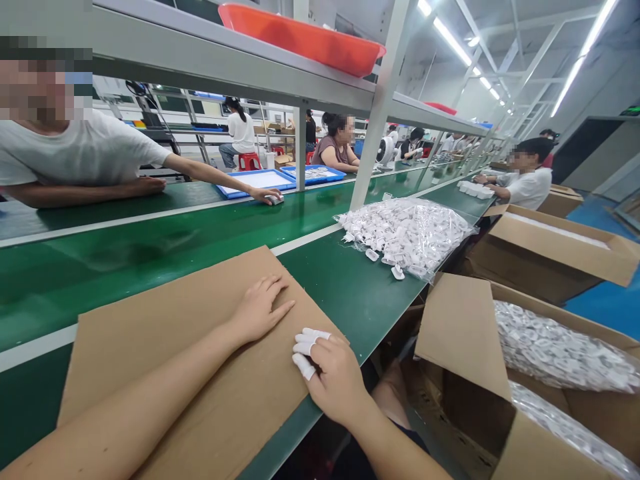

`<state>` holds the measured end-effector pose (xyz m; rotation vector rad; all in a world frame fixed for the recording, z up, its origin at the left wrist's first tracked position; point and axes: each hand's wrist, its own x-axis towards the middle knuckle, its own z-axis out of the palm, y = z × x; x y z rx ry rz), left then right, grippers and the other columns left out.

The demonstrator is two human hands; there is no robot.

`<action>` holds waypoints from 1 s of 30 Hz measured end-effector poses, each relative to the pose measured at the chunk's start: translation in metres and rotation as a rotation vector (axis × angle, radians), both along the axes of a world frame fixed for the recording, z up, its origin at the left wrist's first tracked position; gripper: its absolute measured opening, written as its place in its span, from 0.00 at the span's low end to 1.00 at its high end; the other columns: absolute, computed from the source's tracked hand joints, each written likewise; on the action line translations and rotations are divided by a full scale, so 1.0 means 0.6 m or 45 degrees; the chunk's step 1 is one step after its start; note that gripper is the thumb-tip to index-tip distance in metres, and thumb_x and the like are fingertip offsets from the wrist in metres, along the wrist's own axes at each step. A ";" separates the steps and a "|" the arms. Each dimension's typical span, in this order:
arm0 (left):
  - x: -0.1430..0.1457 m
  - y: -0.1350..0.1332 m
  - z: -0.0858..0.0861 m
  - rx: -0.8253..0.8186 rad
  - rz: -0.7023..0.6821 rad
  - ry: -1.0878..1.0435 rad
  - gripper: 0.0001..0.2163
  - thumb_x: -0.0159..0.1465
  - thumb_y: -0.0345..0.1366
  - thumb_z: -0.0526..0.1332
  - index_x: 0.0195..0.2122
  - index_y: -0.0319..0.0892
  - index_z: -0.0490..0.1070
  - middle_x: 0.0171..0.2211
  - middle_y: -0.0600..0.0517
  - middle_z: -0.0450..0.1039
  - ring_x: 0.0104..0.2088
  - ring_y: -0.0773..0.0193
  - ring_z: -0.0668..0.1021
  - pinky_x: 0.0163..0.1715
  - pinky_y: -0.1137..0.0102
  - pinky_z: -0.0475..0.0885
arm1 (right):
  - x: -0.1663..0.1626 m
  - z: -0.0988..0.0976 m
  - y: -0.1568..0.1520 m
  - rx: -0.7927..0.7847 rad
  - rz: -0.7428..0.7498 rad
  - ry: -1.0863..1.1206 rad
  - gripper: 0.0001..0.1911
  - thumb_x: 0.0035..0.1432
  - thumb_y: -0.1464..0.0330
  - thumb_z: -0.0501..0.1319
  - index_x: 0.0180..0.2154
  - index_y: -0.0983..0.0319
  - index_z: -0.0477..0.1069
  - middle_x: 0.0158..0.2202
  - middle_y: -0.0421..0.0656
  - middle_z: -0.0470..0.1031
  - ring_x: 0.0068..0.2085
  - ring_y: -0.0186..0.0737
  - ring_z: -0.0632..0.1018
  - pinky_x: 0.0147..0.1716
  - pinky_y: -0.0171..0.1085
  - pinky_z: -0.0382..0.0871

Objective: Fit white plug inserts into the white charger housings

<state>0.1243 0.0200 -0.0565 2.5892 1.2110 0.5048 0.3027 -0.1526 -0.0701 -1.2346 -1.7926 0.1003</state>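
Observation:
A flat sheet of brown cardboard (150, 340) lies on the green worktop (345, 293) in front of me. My left hand (260, 308) rests on it, palm down, with the fingers stretched out and nothing held. To its right, my right hand (330, 367) sits by the cardboard's right edge. White finger cots (305, 347) cover its thumb and some fingers. Those fingers are apart, and no object shows between them. Beyond both hands a clear plastic bag (410, 230) spills small white plastic parts, a few of them loose on the worktop.
Open cardboard boxes (465, 327) with bagged white parts stand at my right. A metal shelf post (380, 107) rises beyond the worktop, and a red tray (300, 37) sits overhead. Across the belt, a co-worker's hand (267, 195) touches a small white item near blue trays (255, 181).

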 end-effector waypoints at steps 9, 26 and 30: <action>0.000 0.000 0.001 0.000 -0.001 -0.017 0.27 0.72 0.57 0.53 0.62 0.44 0.69 0.69 0.42 0.62 0.69 0.40 0.63 0.69 0.41 0.59 | -0.001 -0.001 -0.001 -0.007 -0.008 0.008 0.09 0.70 0.69 0.59 0.44 0.57 0.79 0.46 0.43 0.85 0.53 0.47 0.83 0.56 0.47 0.77; 0.001 -0.003 0.004 -0.011 -0.003 -0.008 0.28 0.72 0.58 0.52 0.63 0.44 0.69 0.69 0.42 0.61 0.70 0.41 0.62 0.70 0.42 0.59 | -0.002 0.000 -0.003 -0.011 -0.007 0.016 0.09 0.70 0.69 0.60 0.44 0.57 0.79 0.47 0.42 0.85 0.53 0.47 0.83 0.55 0.47 0.77; 0.000 -0.002 0.003 0.002 -0.005 -0.026 0.27 0.72 0.57 0.53 0.62 0.45 0.70 0.69 0.43 0.62 0.70 0.41 0.62 0.70 0.43 0.59 | -0.002 0.000 -0.002 -0.004 -0.010 0.004 0.09 0.70 0.69 0.60 0.45 0.57 0.79 0.46 0.43 0.85 0.53 0.47 0.83 0.55 0.47 0.77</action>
